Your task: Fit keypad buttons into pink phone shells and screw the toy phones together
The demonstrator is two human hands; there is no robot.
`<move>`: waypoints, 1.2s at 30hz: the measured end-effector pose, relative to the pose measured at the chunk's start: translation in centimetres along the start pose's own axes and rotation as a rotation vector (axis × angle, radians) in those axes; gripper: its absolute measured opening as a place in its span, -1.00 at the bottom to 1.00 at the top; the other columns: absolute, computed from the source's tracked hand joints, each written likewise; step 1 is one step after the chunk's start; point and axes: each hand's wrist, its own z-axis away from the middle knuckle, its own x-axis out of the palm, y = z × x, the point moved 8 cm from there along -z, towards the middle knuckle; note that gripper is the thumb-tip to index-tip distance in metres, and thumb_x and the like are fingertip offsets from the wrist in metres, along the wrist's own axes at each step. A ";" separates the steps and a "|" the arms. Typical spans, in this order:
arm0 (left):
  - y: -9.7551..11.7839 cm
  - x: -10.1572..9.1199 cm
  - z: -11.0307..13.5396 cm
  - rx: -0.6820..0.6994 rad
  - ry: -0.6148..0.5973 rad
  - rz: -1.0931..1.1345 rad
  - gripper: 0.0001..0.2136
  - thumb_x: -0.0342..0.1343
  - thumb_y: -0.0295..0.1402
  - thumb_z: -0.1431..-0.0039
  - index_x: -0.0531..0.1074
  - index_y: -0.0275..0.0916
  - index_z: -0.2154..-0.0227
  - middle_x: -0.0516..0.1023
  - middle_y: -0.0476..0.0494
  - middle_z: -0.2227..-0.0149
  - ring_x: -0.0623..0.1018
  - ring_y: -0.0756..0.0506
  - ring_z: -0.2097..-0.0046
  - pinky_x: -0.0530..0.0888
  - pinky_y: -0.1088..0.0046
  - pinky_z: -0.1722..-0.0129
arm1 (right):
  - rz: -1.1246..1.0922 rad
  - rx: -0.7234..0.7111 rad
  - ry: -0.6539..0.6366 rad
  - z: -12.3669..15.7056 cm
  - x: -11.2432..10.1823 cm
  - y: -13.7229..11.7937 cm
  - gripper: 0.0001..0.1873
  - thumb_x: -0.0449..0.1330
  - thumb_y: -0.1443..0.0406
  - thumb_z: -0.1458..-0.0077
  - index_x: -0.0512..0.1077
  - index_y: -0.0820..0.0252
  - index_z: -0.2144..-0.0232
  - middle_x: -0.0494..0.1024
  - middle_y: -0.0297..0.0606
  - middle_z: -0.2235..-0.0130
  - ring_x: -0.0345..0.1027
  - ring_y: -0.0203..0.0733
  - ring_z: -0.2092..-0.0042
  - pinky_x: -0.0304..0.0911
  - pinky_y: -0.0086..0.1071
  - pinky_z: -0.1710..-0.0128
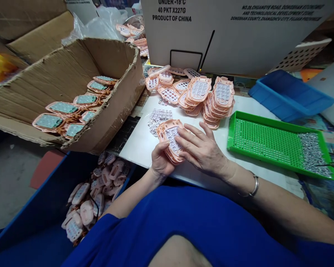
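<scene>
A small stack of pink plastic shells (pixel 171 130), with keypad pieces set in the top one, rests in my left hand (pixel 161 157). My left thumb lies along the near side and the fingers curl under the stack. Over the stack's right side spreads my right hand (pixel 202 150), its fingertips touching the top shell's keypad. Just behind lies a patch of loose clear key pieces (pixel 158 119) on the white board (pixel 139 148). Two taller stacks of like shells (pixel 223 92) stand farther back, beside a loose heap of pink covers (pixel 169 94).
To the right sits a green tray (pixel 267 157) of small screws, with a blue bin (pixel 291 96) behind it. A cardboard box (pixel 119 100) at left holds shells with green circuit boards. Below it, a blue container (pixel 41 211) holds finished-looking pink casings. A large white carton (pixel 239 40) stands behind.
</scene>
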 end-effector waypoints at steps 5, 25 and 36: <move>0.2 -0.2 0.1 0.017 0.025 -0.011 -0.35 0.09 -0.41 0.12 0.37 -0.18 -0.16 0.64 -0.15 0.05 0.62 -0.14 0.17 0.41 0.51 0.46 | 0.018 0.011 -0.063 0.0 1.0 -0.2 -0.52 -0.09 0.14 -0.37 0.40 0.25 -0.13 0.46 -0.08 -0.19 0.20 0.06 -0.29 0.04 0.12 -0.25; -0.2 0.5 -0.6 -0.055 -0.050 0.062 -0.46 0.09 -0.32 0.06 0.42 -0.31 -0.06 0.64 -0.28 0.05 0.50 -0.33 -0.16 0.48 0.14 -0.09 | 0.031 -0.223 0.261 -0.1 -2.7 -1.9 -0.78 0.10 0.46 -0.25 0.50 0.13 0.32 0.64 -0.44 0.34 0.49 -0.30 0.17 0.25 -0.20 -0.12; 0.6 0.3 -1.5 -0.023 0.032 0.090 -0.68 0.09 -0.24 -0.08 0.50 -0.30 0.16 0.65 -0.23 0.25 0.64 -0.20 0.14 0.55 0.25 0.07 | 0.183 -0.165 0.328 -3.9 -4.7 2.4 -0.84 0.13 0.33 -0.27 0.43 0.11 0.39 0.53 -0.34 0.40 0.38 -0.24 0.25 0.34 -0.21 -0.01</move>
